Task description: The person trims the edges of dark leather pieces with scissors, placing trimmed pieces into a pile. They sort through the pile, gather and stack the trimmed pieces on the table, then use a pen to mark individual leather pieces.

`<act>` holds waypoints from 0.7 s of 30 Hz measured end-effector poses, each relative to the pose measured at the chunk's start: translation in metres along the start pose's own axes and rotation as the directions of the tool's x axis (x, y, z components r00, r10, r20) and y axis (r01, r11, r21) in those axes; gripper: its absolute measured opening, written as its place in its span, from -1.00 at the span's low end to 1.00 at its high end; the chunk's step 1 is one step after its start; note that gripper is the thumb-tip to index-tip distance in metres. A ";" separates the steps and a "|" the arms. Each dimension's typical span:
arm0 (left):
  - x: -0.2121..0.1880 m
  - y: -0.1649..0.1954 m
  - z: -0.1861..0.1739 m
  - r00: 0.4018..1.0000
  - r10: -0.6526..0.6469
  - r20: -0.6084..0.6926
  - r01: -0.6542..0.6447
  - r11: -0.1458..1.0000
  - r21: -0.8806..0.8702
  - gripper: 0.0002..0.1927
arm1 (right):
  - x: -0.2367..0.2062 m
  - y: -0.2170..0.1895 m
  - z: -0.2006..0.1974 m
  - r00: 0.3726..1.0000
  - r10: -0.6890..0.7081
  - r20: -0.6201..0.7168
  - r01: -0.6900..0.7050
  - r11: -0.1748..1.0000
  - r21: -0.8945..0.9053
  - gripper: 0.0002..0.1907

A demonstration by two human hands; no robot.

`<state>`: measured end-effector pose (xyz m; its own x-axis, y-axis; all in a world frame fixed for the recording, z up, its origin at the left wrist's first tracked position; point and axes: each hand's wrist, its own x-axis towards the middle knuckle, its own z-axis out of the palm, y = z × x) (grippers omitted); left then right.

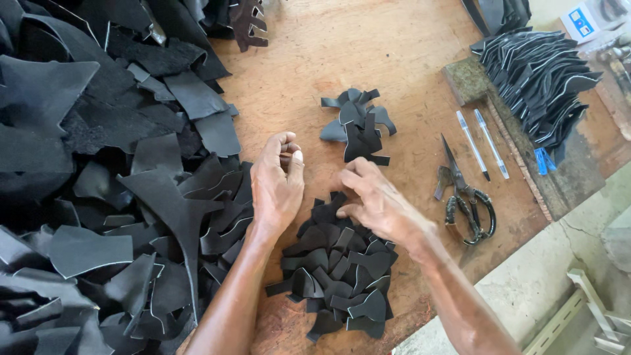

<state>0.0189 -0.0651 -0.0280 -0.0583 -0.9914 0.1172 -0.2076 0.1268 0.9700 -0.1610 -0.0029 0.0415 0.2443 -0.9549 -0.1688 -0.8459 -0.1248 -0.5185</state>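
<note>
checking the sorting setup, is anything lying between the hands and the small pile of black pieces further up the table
Nothing visible does. Bare wooden table lies between the left hand and the small pile, and the right hand has its fingers just below that pile's lowest piece. The scissors and two pens lie off to the right.

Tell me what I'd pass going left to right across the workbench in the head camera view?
Big heap of black leather offcuts → left hand → right hand over a small pile of cut black pieces → scissors → two pens → stack of black cut pieces.
</note>
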 end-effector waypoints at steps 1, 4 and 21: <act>0.000 0.000 0.000 1.000 0.001 0.000 -0.001 1.000 -0.003 -0.72 | -0.003 -0.001 0.003 0.997 -0.046 -0.068 0.046 0.999 0.003 -0.57; -0.002 -0.001 0.000 1.000 -0.003 0.005 0.003 1.000 -0.009 -0.71 | -0.005 -0.001 0.003 0.996 0.087 -0.036 -0.082 0.989 0.121 -0.68; 0.005 0.004 0.000 0.976 -0.214 0.050 0.220 0.955 -0.201 -0.69 | -0.030 -0.014 -0.020 0.971 0.227 0.079 -0.236 0.963 0.127 -0.71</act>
<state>0.0175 -0.0695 -0.0239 -0.0613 -0.9927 -0.1037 -0.0152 -0.1030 0.9946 -0.1661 0.0223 0.0709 0.0820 -0.9340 -0.3476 -0.8124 0.1393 -0.5662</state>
